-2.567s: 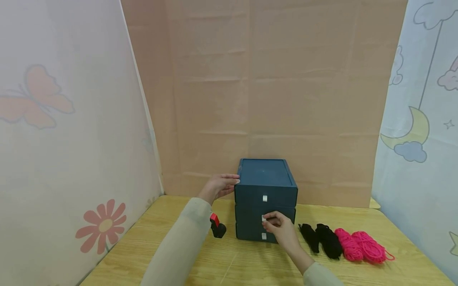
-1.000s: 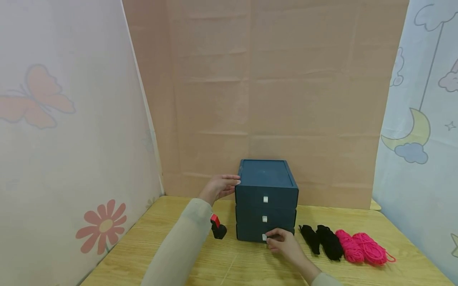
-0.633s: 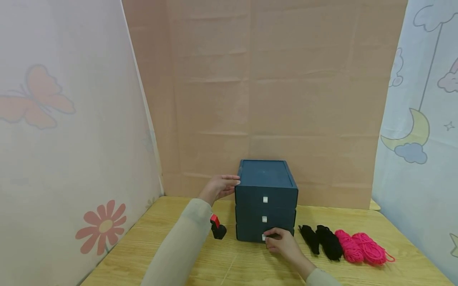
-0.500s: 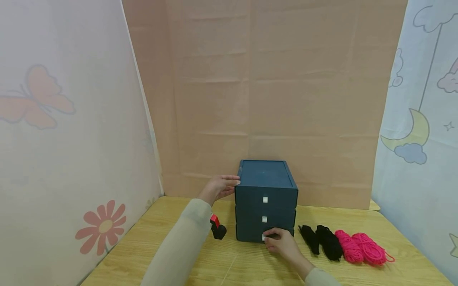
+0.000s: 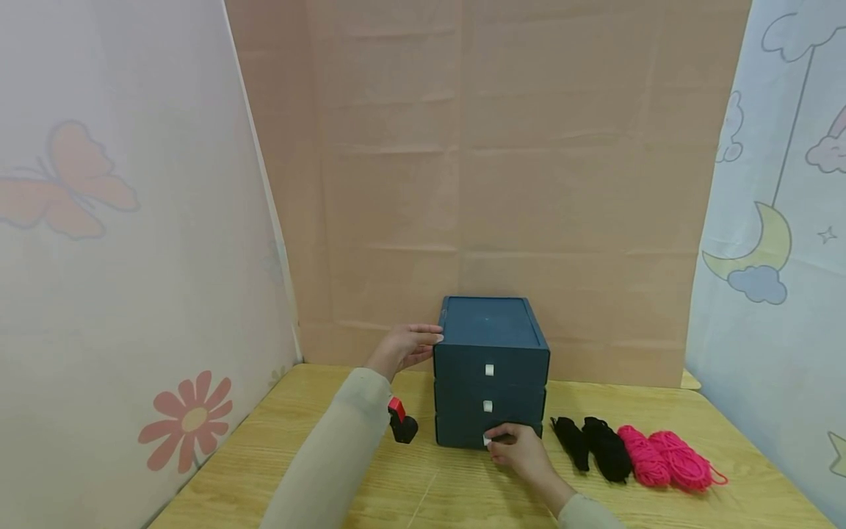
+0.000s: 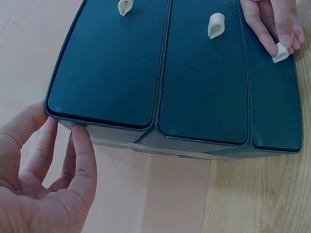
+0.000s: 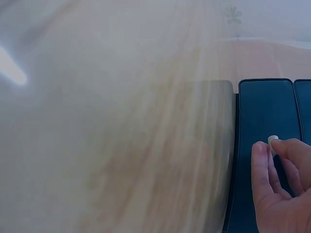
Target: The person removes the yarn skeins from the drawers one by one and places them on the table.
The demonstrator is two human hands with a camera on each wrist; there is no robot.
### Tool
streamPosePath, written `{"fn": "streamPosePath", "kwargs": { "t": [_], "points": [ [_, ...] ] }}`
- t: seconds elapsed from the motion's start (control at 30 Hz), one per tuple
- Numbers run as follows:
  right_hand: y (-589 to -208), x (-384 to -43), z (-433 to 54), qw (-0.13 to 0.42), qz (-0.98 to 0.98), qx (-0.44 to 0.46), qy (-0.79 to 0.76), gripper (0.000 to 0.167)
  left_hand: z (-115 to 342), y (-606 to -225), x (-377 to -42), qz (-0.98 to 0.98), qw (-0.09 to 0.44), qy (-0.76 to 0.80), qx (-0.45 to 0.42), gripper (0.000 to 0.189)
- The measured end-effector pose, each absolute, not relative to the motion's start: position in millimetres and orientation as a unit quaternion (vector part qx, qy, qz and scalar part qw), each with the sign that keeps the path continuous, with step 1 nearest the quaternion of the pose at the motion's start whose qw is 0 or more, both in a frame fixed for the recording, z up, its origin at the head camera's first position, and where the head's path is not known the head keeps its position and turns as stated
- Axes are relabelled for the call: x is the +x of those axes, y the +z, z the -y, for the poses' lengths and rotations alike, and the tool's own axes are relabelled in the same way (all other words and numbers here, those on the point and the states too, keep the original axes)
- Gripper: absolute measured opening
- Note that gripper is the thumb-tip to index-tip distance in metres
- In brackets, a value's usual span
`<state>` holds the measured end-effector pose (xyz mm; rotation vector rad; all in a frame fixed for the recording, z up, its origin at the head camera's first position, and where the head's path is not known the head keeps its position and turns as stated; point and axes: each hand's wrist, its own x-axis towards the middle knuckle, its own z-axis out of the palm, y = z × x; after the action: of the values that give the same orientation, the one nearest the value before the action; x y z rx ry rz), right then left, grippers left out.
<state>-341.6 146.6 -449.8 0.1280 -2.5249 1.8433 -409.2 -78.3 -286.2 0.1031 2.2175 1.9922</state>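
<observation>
A dark blue drawer unit [image 5: 493, 321] with three stacked drawers stands on the table, all of them pushed in. Each drawer front carries a small white pull tab. My left hand [image 5: 403, 347] rests against the unit's upper left side, its fingertips at the front edge; in the left wrist view the thumb and fingers [image 6: 83, 165] touch the casing near the corner. Down at the bottom drawer [image 5: 456, 432], my right hand [image 5: 522, 452] pinches the white pull tab [image 6: 280, 53] between thumb and fingers. The middle tab [image 6: 216, 25] and top tab [image 5: 490, 369] are untouched.
Right of the unit lie two black yarn bundles [image 5: 608, 450] and two pink yarn skeins [image 5: 681, 461]. A black-and-red object [image 5: 402, 420] shows beside my left sleeve. Brown paper [image 5: 562, 184] hangs behind the wooden table [image 5: 423, 499], with printed cloth on both sides.
My right hand has moved down from the middle drawer's tab to the bottom drawer's tab and stays there. The left hand keeps its place on the unit; the drawers look unmoved.
</observation>
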Motion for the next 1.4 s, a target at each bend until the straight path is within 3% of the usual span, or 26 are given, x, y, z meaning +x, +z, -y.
{"fn": "streamPosePath", "kwargs": {
  "t": [0.57, 1.4],
  "points": [
    [-448, -337, -147, -0.009, 0.806, 0.037, 0.591, 0.020, 78, -288, -410, -0.738, 0.076, 0.670, 0.034, 0.023],
    [-446, -298, -146, -0.051, 0.827, 0.046, 0.558, 0.018, 79, -287, -408, -0.738, 0.085, 0.668, 0.042, 0.026]
  ]
}}
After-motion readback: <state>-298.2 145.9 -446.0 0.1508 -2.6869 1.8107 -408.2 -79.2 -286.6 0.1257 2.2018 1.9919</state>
